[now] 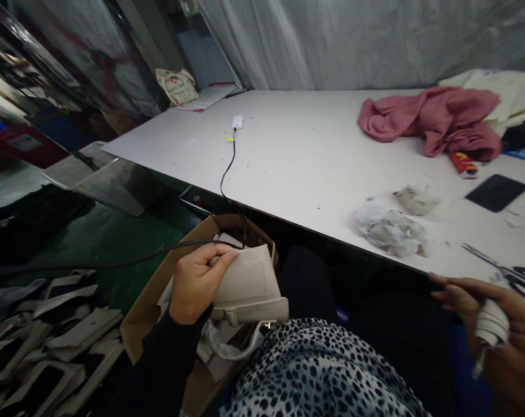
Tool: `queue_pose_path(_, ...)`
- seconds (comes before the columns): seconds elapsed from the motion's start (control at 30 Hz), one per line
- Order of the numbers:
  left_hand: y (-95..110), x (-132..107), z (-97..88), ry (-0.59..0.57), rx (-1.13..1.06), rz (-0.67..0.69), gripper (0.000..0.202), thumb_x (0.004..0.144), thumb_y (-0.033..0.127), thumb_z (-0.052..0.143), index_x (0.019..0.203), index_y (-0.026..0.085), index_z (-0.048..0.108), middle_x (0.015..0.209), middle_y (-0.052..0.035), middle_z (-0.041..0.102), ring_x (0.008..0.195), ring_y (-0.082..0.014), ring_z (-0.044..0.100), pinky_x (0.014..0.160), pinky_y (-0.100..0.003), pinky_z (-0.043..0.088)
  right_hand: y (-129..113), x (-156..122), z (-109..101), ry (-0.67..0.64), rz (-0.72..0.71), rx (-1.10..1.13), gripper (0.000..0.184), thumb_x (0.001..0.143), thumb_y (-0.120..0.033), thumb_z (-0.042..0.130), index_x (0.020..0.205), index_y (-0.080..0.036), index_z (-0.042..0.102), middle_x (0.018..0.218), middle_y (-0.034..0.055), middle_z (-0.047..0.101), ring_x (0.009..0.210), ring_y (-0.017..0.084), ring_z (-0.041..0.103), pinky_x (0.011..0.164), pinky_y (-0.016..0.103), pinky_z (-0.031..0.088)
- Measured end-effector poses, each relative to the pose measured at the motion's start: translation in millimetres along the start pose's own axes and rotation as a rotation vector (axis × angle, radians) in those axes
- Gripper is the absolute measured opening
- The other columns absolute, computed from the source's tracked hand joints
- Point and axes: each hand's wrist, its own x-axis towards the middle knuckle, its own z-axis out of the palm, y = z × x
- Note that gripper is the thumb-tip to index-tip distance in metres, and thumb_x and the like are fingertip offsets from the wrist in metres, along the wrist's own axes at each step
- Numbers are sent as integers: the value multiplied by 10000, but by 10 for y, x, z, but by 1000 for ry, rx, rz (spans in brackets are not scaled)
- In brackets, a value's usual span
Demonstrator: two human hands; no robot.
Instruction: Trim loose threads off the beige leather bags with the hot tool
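Observation:
My left hand (197,285) pinches the top edge of a small cream handbag (249,284), thumb on its near face. The bag hangs tilted over an open cardboard box (147,310), and other pale pieces lie below it in the box. Beneath the bag a wrapped pale strap (239,352) with a gold-coloured buckle curves toward my lap. At the far right, beside the table edge, my right hand (517,336) is curled around a rolled cream strap (492,325) with a metal clip hanging from it. Its index finger points out toward the table.
The white table (288,156) carries scissors (512,275), crumpled plastic wrap (393,229), a dark square piece (497,193) and a pink cloth (436,119). A black cable (228,168) runs from a white device (237,122) over the edge. Flat cream bags (66,341) are heaped on the floor at left.

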Motion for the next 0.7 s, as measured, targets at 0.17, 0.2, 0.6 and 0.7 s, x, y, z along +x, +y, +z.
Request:
queue_pose_path(0.17, -49, 88, 15, 340, -443, -315, 262, 728, 396, 829, 849, 171, 774, 749, 6, 723, 641, -142, 596, 586, -235, 465, 205, 29, 114, -203, -84, -34, 282, 812, -570, 761, 985, -347, 759, 1081, 91, 787, 869, 319, 750, 788, 486, 581)
queue_pose_path(0.2, -81, 80, 63, 306, -579, -392, 299, 708, 409, 846, 861, 167, 760, 721, 14, 707, 616, -134, 585, 566, -229, 465, 229, 32, 125, -222, -93, -39, 304, 819, -574, 753, 1005, -334, 759, 1103, 91, 786, 903, 325, 750, 817, 488, 582)
queue_pose_path(0.6, 90, -546, 812, -259, -1154, -733, 330, 742, 422, 866, 882, 174, 699, 746, 10, 672, 602, -107, 571, 560, -210, 464, 148, 66, 163, -217, -94, 21, 314, 894, -522, 715, 1047, -248, 734, 1097, 47, 777, 800, 180, 740, 692, 246, 598)
queue_pose_path(0.7, 354, -507, 726, -450, -1026, -465, 330, 810, 436, 812, 742, 166, 634, 662, 30, 545, 588, -92, 463, 568, -214, 396, 105, 72, 162, -193, -124, 34, 315, 904, -510, 710, 1051, -232, 727, 1060, 46, 781, 770, 160, 734, 692, 219, 597)
